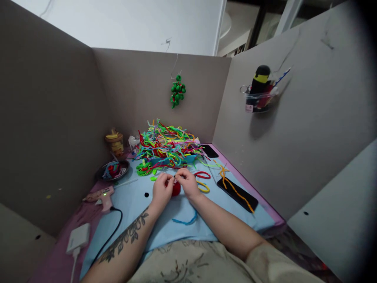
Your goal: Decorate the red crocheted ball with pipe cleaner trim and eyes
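My left hand point(162, 188) and my right hand point(187, 182) meet over the blue cloth, fingers pinched together around a red fuzzy piece point(176, 189). A small dark bit shows between the fingertips; what it is I cannot make out. Just right of my right hand lie scissors with one red and one yellow handle loop point(204, 187), partly hidden by the hand. A blue yarn strand point(185, 221) rests nearer my body. Left of my left hand is a small black disc point(146, 195). A green crafted piece with eyes point(144, 168) sits beyond it.
A tall heap of coloured yarn strands point(167, 143) fills the back. At left are a dark bowl point(125, 171), a pink glue gun point(104, 197) with its cord, and a white power block point(78, 238). A black phone point(240, 195) with orange yarn lies right. Partition walls enclose three sides.
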Demonstrator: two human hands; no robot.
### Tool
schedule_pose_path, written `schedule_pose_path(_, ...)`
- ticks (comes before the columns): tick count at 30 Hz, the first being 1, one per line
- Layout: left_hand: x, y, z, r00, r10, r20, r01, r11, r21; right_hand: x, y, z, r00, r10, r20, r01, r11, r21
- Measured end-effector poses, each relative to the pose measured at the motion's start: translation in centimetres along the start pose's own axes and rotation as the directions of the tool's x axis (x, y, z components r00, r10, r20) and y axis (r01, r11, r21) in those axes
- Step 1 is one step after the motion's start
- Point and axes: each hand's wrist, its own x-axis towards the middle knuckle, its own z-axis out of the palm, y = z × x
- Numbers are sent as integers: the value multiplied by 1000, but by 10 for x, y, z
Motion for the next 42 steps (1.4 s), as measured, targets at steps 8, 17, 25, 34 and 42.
schedule_pose_path(8,9,-10,-2,856,-446,262,517,716,-470,9,2,-17,998,-12,65,17,997,-79)
schedule_pose_path(17,7,-3,-4,958,-253,135,278,935,-222,7,1,-14,986,36,163,-7,984,-176)
schedule_pose_path(25,5,-6,-2,978,-171,117,182,979,-90,7,5,-15,982,28,188,10,981,-196)
schedule_pose_path(34,8,-4,-21,933,134,333,-255,901,350,6,-4,-25,854,-22,519,301,835,-460)
schedule_pose_path(42,13,-13,-18,996,-57,72,48,991,129,12,-2,-27,927,124,353,-50,976,-212)
